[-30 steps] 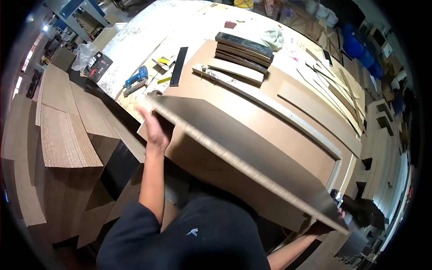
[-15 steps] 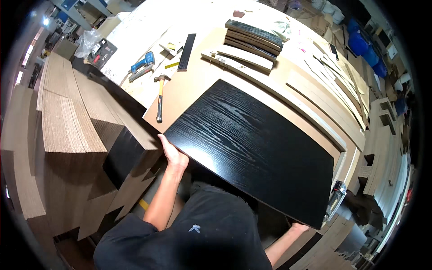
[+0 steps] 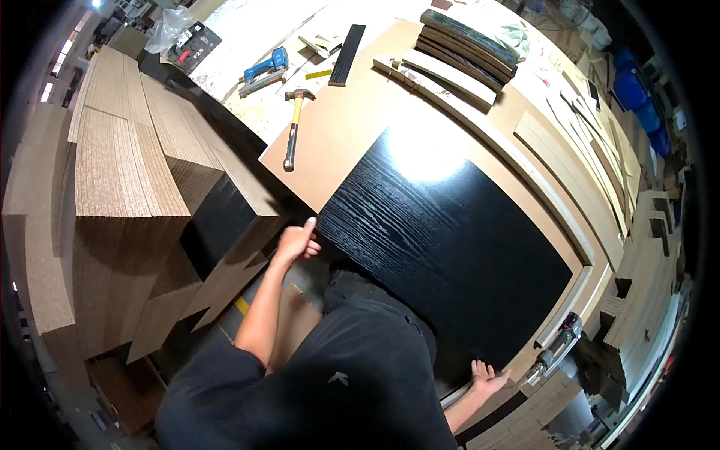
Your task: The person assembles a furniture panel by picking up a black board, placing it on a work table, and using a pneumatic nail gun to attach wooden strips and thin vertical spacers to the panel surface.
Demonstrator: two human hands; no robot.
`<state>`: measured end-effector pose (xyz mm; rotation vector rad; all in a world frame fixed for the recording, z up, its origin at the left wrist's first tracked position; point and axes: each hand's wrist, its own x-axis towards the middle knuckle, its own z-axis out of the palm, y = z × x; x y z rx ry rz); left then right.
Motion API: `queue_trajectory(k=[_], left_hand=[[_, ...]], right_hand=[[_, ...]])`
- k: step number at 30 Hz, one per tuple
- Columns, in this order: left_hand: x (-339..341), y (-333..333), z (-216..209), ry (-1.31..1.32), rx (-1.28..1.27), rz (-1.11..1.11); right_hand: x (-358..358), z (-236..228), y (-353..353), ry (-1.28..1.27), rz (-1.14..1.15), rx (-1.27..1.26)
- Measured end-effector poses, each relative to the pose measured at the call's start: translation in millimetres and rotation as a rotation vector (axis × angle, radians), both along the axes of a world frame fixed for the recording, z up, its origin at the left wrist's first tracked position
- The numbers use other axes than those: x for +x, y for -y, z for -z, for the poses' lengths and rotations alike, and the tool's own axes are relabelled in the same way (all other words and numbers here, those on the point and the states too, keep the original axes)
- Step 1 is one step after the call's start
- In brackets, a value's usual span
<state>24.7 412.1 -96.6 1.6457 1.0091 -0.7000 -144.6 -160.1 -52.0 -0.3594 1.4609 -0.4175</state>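
Observation:
A large black wood-grain panel (image 3: pixel 450 247) lies over a brown board (image 3: pixel 345 157) on the worktable, a bright light glaring on its far edge. At the panel's left corner is my left hand (image 3: pixel 296 241), thumb raised and fingers loosely bent, apart from the thumb. The thumb is right by the corner; whether it touches I cannot tell. My right hand (image 3: pixel 489 376) is beside the near right edge, palm turned up and fingers spread, holding nothing. A claw hammer (image 3: pixel 294 129) with a yellow and black handle rests left of the panel.
A blue staple gun (image 3: pixel 265 71) and a narrow black strip (image 3: pixel 347 56) lie beyond the hammer. Dark slats are stacked (image 3: pixel 465 56) at the back, near a long wooden rail (image 3: pixel 487 135). Tall piles of brown boards (image 3: pixel 131 172) stand at left. Another tool (image 3: pixel 555 349) is at the right edge.
Both hands have loosened from the black panel; the right fingers, earlier under its edge, now show spread. The panel sits lower and flatter on the board. The whole view has shifted.

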Motion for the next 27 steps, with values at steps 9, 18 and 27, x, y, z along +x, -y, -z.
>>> queue_trajectory(k=[9,18,27], left_hand=[[54.6,15.4,44.2,0.675,0.462,0.38],[89.8,83.5,20.1,0.622,0.47,0.491],[115.8,122.6,-0.2,0.586,0.332,0.494]], right_hand=[[-6.8,41.5,-14.0,-0.106,-0.241,-0.154],[25.6,24.6,-16.5,-0.077,-0.12,-0.244],[40.7,28.3,18.0,-0.023,-0.094,-0.279]])
